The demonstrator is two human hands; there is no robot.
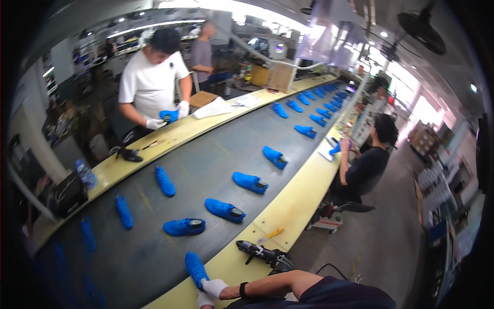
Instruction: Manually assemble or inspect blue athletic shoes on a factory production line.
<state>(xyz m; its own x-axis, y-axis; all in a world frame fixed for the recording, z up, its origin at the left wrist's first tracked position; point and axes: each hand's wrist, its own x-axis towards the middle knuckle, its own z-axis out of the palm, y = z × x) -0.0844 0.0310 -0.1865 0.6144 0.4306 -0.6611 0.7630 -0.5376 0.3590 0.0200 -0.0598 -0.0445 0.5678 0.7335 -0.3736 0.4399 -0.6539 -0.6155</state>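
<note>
A blue lace-up shoe (pixel 194 268) is held by its heel end over the near yellow ledge, toe pointing away from me. My right hand (pixel 214 288), in a white glove with a black band at the wrist, is closed on the shoe's heel. Close below it, also gloved in white, my left hand (pixel 204 299) shows only in part at the lower edge. Its fingers are hidden, so its grip is unclear. To the right on the ledge (pixel 303 198) lie a black handheld tool (pixel 262 252) with a cable and a yellow utility knife (pixel 271 235).
A grey conveyor belt (pixel 139 252) carries several blue shoes (pixel 184 227) in rows. Across it, a person in white (pixel 154 77) handles a blue shoe; another stands behind. At right, a seated person in black (pixel 368 165) holds a blue item. A bottle pack (pixel 86 174) stands far left.
</note>
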